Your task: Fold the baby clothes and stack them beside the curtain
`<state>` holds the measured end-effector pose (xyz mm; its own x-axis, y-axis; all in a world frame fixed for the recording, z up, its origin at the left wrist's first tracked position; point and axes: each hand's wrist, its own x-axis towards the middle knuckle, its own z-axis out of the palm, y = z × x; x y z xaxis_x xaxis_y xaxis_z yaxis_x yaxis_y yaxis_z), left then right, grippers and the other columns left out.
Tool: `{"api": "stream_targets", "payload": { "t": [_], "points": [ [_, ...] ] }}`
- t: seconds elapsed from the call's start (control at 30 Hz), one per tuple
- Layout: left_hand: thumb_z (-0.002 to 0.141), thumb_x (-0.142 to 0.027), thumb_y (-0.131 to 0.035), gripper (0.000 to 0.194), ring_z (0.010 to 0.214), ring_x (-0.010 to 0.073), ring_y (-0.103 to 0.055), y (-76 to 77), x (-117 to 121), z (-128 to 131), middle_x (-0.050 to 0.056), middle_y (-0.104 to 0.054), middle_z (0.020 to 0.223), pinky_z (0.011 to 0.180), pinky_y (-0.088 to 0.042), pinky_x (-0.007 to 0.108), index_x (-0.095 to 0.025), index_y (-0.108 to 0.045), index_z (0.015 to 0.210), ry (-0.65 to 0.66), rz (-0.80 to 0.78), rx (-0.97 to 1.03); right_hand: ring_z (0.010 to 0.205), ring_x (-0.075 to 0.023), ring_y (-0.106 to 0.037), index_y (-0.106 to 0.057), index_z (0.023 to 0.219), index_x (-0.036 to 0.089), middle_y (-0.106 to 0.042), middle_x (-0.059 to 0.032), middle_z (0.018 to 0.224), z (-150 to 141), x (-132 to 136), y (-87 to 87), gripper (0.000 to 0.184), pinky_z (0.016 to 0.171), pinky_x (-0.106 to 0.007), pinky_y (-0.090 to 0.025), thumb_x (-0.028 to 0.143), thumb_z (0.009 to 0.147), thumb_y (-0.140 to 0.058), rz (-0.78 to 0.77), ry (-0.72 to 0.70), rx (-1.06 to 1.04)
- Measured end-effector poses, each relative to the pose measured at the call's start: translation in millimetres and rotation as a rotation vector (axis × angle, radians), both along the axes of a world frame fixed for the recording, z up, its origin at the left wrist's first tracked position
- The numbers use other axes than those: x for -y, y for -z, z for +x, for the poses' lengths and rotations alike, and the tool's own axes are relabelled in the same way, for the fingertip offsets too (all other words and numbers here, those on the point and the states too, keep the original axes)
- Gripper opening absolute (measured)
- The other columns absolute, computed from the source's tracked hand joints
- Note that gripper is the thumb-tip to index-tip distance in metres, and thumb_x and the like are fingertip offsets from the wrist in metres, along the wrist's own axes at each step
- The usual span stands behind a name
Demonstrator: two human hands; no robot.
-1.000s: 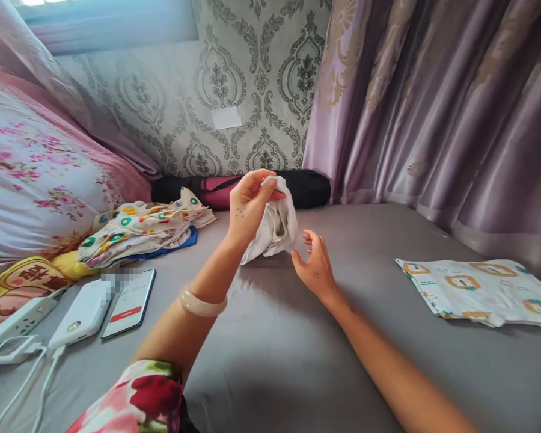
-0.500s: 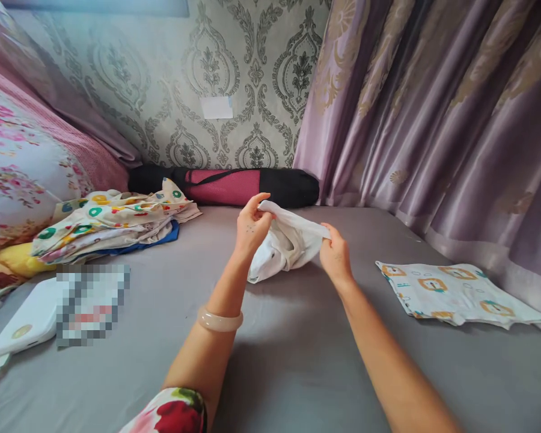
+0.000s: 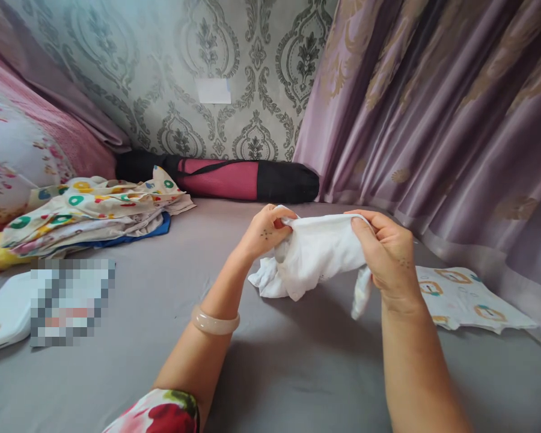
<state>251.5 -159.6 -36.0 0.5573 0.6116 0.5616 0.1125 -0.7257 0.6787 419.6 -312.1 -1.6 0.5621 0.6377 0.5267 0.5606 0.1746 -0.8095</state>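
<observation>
A white cloth garment (image 3: 322,249) is stretched between my two hands over the grey sheet, its exact kind unclear. My left hand (image 3: 268,231) pinches its top edge on the left side. On the right, my right hand (image 3: 385,255) grips the other end of that edge between thumb and fingers. Crumpled folds hang below, and the lower left part seems to rest on the sheet. A narrow end dangles under my right hand.
A folded patterned cloth (image 3: 473,297) lies right of my right arm. At the left are a pile of printed clothes (image 3: 90,210), a white device (image 3: 9,307) and a blurred-out flat item (image 3: 72,304). A black and pink long bag (image 3: 220,179) lies along the wall beside the curtain (image 3: 424,120).
My right hand has moved right and nearer the camera, turning its back toward me. The white garment is raised and spread wider between both hands. The view has shifted slightly.
</observation>
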Motion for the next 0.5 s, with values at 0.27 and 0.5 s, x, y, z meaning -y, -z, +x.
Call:
{"api": "stream_targets", "payload": {
  "t": [0.27,0.5],
  "points": [
    [0.065,-0.009,-0.068,0.037,0.083,0.0167,-0.052,5.5,4.0,1.2,0.002,-0.049,0.092,0.075,-0.05,0.03,-0.024,-0.067,0.099,0.044,0.028,-0.082,0.066,-0.0175,-0.061,-0.073,0.096,0.018,-0.07,-0.0026,0.075,27.0,1.3,8.1,0.033,0.057,-0.027,-0.047,0.046,0.082,-0.061,-0.201,-0.053,0.006],
    [0.082,-0.02,-0.061,0.016,0.091,0.0186,-0.053,23.2,0.9,14.5,0.004,-0.05,0.097,0.084,-0.048,0.033,-0.024,-0.066,0.097,-0.001,0.12,-0.09,0.064,-0.0172,-0.061,-0.073,0.081,0.019,-0.069,-0.001,0.069,49.0,18.0,6.8,0.032,0.057,-0.025,-0.046,0.045,0.084,-0.056,-0.584,-0.211,0.215]
  ]
}}
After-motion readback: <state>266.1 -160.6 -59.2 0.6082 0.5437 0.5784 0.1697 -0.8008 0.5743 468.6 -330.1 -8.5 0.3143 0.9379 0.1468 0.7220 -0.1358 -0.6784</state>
